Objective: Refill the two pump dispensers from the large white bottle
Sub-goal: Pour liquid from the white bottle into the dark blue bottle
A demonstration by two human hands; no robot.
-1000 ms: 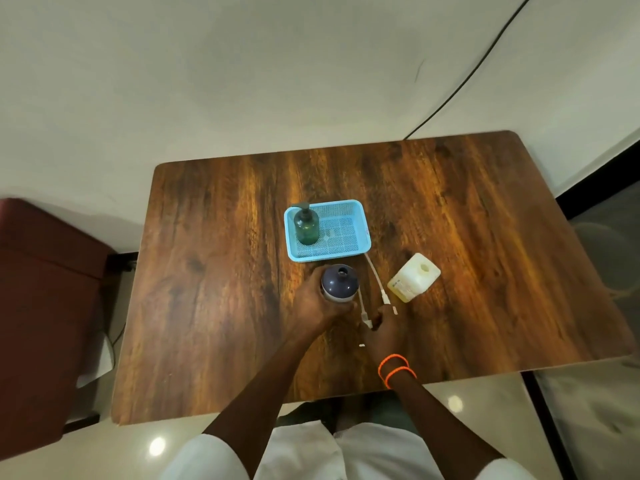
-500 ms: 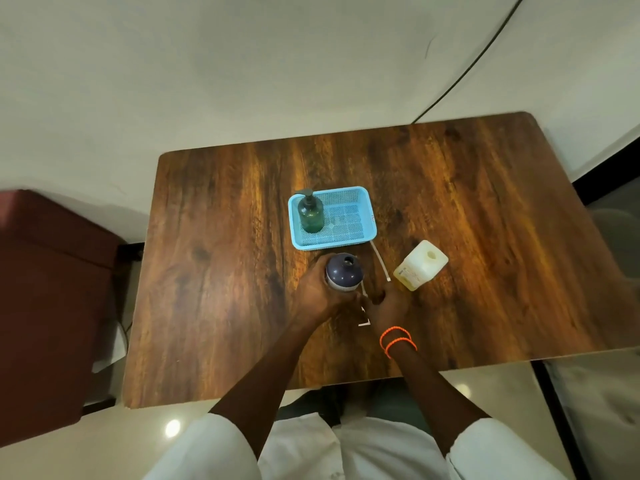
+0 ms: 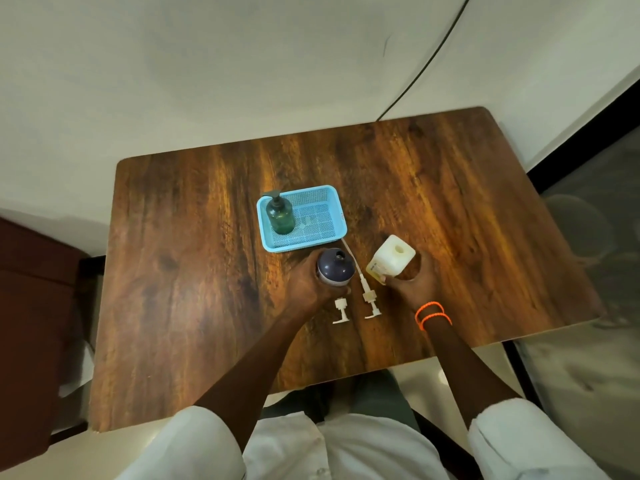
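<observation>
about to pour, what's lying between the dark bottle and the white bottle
In the head view, one white pump head with its long tube lies on the table between the dark bottle and the white bottle.

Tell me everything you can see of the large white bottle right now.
The large white bottle is a squarish, cream-white plastic jug with a small round mouth on top, uncapped, and a yellowish label on its near side. It stands upright on the wooden table, right of the pump with its tube. The right hand grips its near lower part.
</observation>
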